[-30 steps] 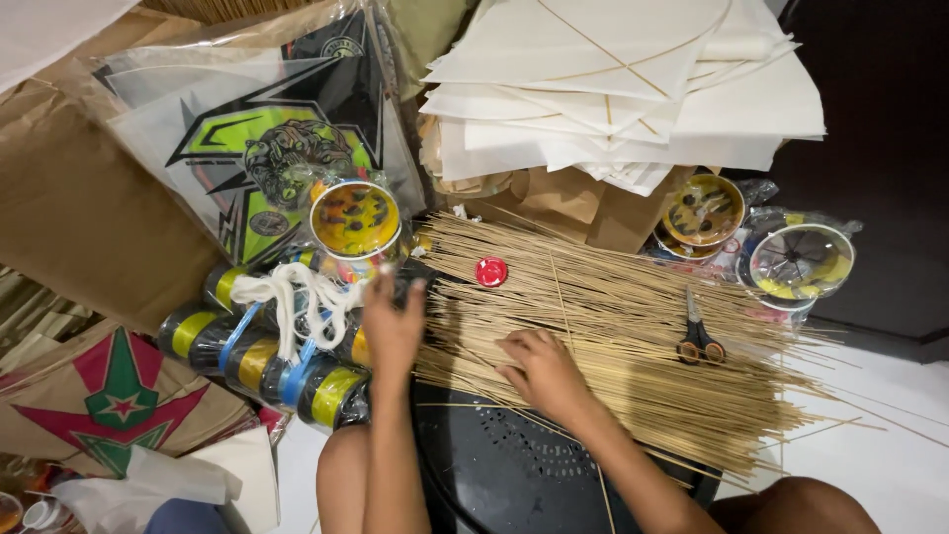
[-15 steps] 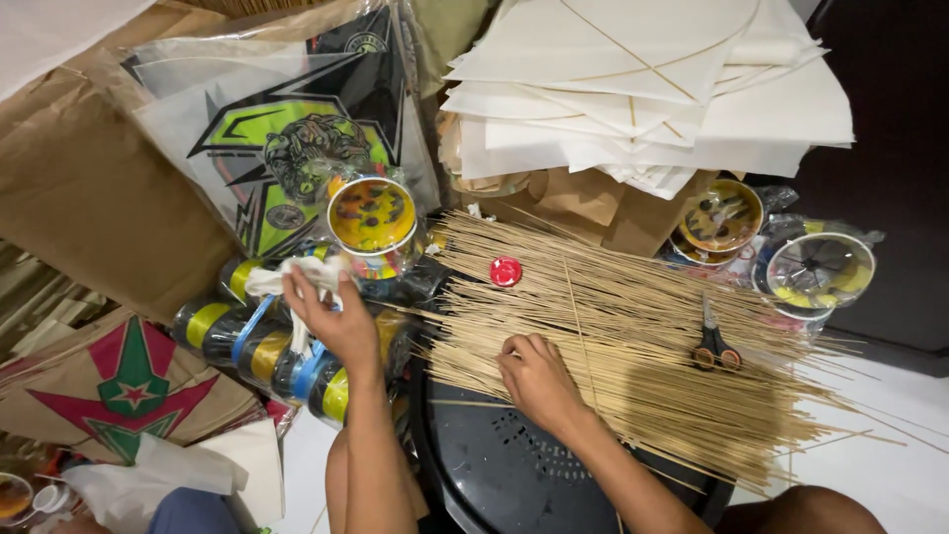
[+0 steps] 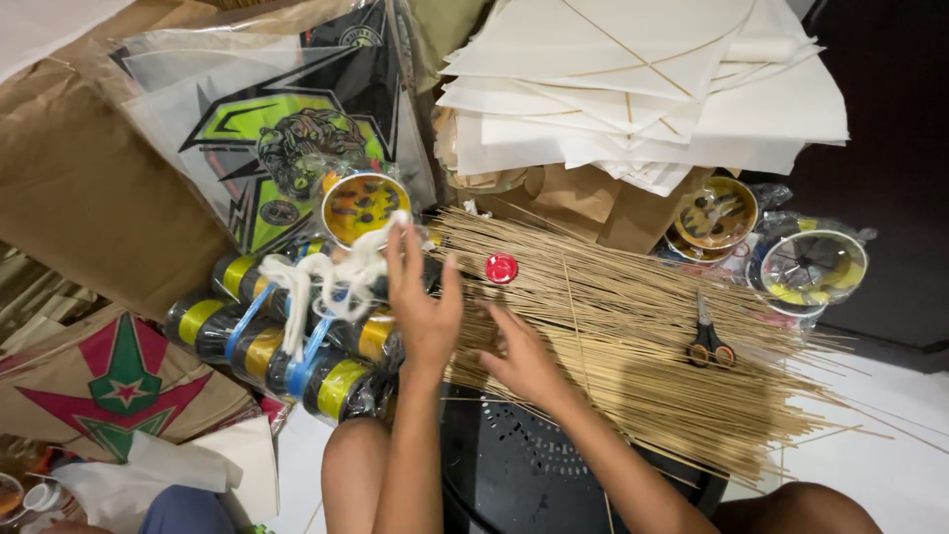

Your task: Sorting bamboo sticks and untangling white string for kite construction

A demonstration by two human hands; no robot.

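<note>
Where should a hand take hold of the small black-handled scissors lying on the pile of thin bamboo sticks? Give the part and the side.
Grip the small black-handled scissors by the two black finger loops, coming from above on the near side. They lie flat on the pile of thin bamboo sticks with loops toward the person and closed blades pointing away, so the loops are the wider, safer end. Both hands are well to the left.

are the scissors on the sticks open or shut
Shut. The scissors lie flat on the bamboo sticks, blades together in one line pointing up, black handles side by side.
</note>
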